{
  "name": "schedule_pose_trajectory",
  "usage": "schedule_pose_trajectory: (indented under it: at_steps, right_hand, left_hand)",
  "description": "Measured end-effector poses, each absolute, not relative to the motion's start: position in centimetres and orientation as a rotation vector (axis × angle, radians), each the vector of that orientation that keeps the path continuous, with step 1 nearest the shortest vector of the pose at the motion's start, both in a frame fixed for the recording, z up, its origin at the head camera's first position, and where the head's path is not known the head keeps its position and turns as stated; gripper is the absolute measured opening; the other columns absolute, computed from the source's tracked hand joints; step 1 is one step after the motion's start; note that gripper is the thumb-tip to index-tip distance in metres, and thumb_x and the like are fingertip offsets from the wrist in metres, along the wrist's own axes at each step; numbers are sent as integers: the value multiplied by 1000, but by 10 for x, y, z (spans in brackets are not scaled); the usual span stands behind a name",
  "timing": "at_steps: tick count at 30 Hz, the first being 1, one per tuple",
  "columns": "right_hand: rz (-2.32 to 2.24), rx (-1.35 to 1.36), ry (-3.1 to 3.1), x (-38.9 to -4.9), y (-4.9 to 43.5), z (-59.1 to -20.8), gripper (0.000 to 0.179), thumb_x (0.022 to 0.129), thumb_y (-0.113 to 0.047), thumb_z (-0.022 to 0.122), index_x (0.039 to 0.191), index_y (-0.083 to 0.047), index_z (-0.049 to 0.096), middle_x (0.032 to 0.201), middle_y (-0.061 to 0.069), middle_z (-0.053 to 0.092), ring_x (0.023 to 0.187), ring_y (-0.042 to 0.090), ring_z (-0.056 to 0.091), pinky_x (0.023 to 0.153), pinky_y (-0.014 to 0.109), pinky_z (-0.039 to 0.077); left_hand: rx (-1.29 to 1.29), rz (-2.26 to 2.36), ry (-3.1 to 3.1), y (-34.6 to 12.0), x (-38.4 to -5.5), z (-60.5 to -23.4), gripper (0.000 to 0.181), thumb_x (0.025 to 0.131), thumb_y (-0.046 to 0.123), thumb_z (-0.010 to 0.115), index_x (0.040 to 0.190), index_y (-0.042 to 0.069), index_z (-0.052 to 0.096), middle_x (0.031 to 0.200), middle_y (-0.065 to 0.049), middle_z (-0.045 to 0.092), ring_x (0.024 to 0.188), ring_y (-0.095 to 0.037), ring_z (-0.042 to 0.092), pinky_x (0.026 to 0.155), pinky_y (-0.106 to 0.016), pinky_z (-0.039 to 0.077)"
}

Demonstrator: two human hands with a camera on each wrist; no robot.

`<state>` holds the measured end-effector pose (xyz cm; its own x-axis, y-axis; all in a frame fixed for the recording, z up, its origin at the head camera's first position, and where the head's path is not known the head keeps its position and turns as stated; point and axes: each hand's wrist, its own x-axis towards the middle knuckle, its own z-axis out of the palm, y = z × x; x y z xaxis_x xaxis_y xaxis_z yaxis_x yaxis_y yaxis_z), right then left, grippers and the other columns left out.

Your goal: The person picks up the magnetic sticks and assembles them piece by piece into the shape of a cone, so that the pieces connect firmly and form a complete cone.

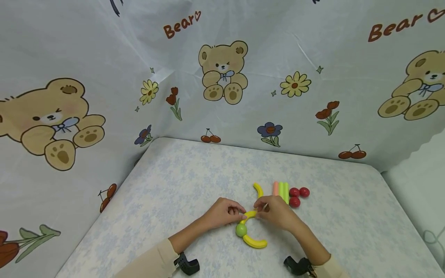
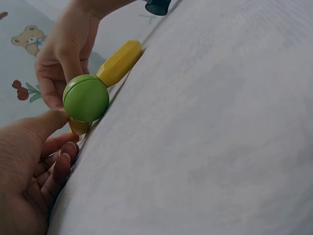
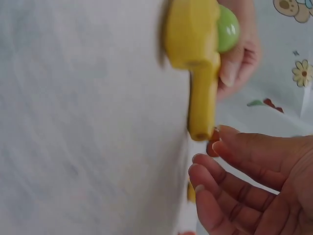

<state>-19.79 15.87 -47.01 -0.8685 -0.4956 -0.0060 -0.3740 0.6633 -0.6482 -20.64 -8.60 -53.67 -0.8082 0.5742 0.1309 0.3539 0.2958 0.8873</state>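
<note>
My left hand (image 1: pixel 222 213) pinches a curved yellow piece (image 1: pixel 249 214) between thumb and forefinger, close to a green ball (image 1: pixel 241 230). The ball joins this piece to a second curved yellow piece (image 1: pixel 255 243), making an open C shape low over the table. At the far end of the upper piece is my right hand (image 1: pixel 277 213), with its thumb tip right by that end. In the right wrist view its fingers (image 3: pixel 234 191) are loosely bent and spread from the thumb, with nothing held between them. The left wrist view shows the left thumb against the ball (image 2: pixel 86 99).
Just beyond the right hand lies another curved yellow piece (image 1: pixel 258 189). Beside it are a pink stick (image 1: pixel 276 188), two light green sticks (image 1: pixel 284 189) and three red balls (image 1: pixel 294 192). A bear-print cloth (image 1: pixel 243 119) hangs behind the pale patterned table (image 1: pixel 174 173).
</note>
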Motion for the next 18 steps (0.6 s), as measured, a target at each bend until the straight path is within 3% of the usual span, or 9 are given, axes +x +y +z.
schedule_pose_trajectory:
  at_steps: [8,13,18]
  right_hand:
    - [-1122,-587,2814,-210,195,-453,18,88,-8,79,106,-7,76,90,-3,70,77,15,63,62,25,53]
    - [-1228,-461,2887,-221,226,-452,19,92,-13,76,110,-4,75,93,3,73,76,19,66,61,27,53]
    - [-1300,-317,2955,-232,255,-457,23,96,-15,73,115,-2,73,101,11,74,86,26,67,66,28,57]
  left_hand:
    - [849,1480,2382,-87,-207,-538,19,93,30,77,105,16,80,73,12,67,55,-4,54,52,-21,47]
    - [848,1475,2387,-86,-206,-537,21,92,31,78,106,16,80,73,12,67,56,-3,55,53,-21,47]
    - [828,1471,2404,-86,-205,-536,16,94,27,76,105,16,80,71,12,67,53,-2,52,49,-20,44]
